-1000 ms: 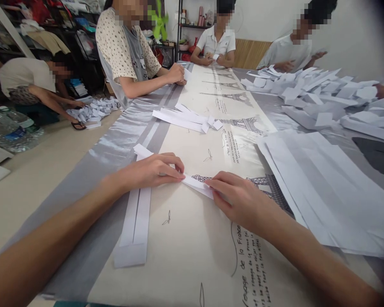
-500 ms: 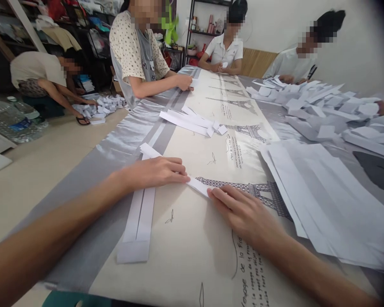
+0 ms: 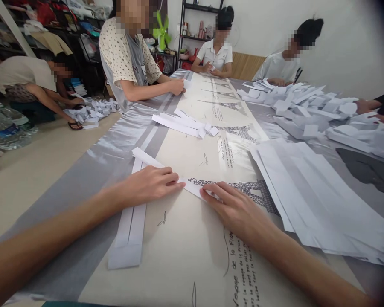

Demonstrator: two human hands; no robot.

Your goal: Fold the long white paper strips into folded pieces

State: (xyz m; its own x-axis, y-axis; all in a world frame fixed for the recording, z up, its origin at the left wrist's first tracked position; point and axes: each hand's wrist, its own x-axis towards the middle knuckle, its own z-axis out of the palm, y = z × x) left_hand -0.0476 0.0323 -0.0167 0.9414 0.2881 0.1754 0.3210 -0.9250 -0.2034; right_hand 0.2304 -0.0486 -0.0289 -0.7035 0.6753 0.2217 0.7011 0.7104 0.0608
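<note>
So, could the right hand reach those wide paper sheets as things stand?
Probably yes: the wide paper sheets lie close beside the right hand, with nothing visible blocking the way, though its fingers are busy with the paper strip.

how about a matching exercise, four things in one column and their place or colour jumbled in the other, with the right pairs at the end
Things:
1. paper strip
2. large paper sheets
3. plastic bottles
4. sleeve of the person seated at the left of the table

Places or colours:
A. on the floor, at the left edge of the view
B. cream with dark spots
C. spanning from the left hand to the right hand
D. on the table, to the right of the right hand

Pairs: 1-C, 2-D, 3-A, 4-B
</note>
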